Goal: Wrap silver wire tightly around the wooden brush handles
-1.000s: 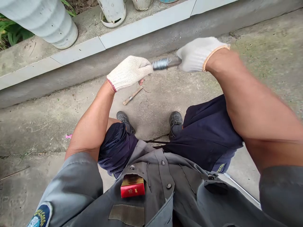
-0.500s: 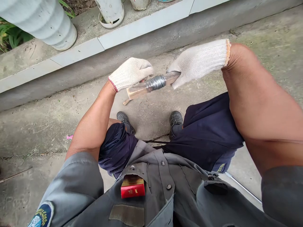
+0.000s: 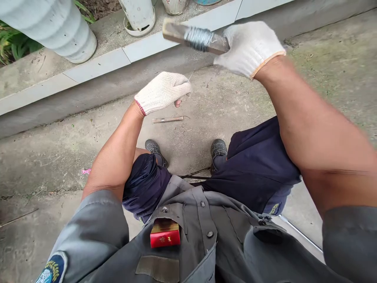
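A wire-wound wooden block (image 3: pixel 197 38) is gripped at its right end by the gloved right hand (image 3: pixel 247 48), whose grip is closed about the wood. The hand is raised forward, its back turned upward, with the right forearm (image 3: pixel 315 114) slanted in from the lower right; slight blur is seen on hand and block. The block is tilted, its free end pointed left and seen over the edge of the white-tiled ledge (image 3: pixel 97 67). The gloved left hand (image 3: pixel 161 92) is set lower and nearer the body, its wrist nearly straight; its grip is clenched on a thin strand of wire (image 3: pixel 191 75), which is seen rising toward the block but is too fine to be traced all the way. Below the left hand, a smaller wooden stick (image 3: pixel 167 120) is seen lying on the concrete floor (image 3: pixel 250 106), ahead of the shoes (image 3: pixel 218 147).
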A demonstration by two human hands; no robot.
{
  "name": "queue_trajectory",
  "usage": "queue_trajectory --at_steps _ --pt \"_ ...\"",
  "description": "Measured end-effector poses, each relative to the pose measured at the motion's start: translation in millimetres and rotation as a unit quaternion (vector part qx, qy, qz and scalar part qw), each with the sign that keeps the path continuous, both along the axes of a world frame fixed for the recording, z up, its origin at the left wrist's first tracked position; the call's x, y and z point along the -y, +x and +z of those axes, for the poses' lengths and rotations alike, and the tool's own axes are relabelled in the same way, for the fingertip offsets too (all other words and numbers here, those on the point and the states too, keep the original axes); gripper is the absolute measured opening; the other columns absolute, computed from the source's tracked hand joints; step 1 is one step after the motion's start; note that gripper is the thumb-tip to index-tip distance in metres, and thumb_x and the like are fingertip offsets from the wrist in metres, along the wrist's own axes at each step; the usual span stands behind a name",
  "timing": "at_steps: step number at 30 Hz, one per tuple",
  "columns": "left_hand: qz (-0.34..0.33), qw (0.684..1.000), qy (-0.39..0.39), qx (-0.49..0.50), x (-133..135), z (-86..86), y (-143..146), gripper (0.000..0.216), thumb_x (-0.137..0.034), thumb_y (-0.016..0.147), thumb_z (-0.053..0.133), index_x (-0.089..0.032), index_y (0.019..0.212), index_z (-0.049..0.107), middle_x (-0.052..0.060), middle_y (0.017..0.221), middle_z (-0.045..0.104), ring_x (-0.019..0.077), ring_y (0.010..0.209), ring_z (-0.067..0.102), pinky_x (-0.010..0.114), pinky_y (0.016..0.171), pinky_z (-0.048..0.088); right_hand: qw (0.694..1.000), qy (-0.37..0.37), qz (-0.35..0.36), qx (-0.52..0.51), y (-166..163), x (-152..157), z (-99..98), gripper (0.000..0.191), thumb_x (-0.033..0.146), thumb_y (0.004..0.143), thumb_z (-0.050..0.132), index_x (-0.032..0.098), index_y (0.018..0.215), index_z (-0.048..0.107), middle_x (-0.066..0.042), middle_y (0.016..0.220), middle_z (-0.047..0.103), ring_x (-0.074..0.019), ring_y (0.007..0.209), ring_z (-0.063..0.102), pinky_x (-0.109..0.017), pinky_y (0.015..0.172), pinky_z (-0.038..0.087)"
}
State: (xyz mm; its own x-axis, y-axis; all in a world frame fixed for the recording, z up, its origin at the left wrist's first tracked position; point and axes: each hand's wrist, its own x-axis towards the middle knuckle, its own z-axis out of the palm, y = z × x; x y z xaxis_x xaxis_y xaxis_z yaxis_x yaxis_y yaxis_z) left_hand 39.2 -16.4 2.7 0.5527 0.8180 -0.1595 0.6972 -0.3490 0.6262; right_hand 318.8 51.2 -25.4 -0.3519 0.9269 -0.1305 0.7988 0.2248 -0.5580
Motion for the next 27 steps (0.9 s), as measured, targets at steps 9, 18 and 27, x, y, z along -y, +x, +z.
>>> queue_trajectory --at_steps 9,18,27 --pt "-0.035 0.998 0.047 -0.009 -6 -6.3 -8 0.038 -0.034 0.102 0.052 -0.021 0.070 0.068 0.004 0.071 0.071 0.0218 0.077 0.069 0.035 0.081 0.051 0.914 -0.147 0.162 0.342 -24 41 6.3 0.029 0.037 0.098 0.078 0.013 0.083 0.072 -0.001 0.071 0.061 -0.0144 0.076 0.061 -0.035 0.082 0.042" --pt "0.002 1.000 -0.004 -0.007 -6 -5.2 -9 0.031 -0.042 0.098 0.056 -0.026 0.079 0.075 0.003 0.077 0.076 0.0220 0.079 0.069 0.038 0.085 0.058 0.979 -0.100 0.104 0.144 -23 49 39.5 0.043 0.062 0.092 0.084 0.021 0.102 0.075 0.000 0.072 0.060 -0.0167 0.080 0.064 -0.034 0.081 0.048" --pt "0.019 0.999 0.034 -0.006 -7 1.2 -8 0.031 -0.035 0.100 0.053 -0.021 0.084 0.077 0.002 0.070 0.072 0.0209 0.079 0.070 0.029 0.074 0.049 0.989 0.028 -0.058 0.130 -14 20 10.4 0.047 0.075 0.091 0.070 0.034 0.113 0.075 -0.018 0.106 0.075 -0.0419 0.136 0.059 -0.063 0.118 0.046"
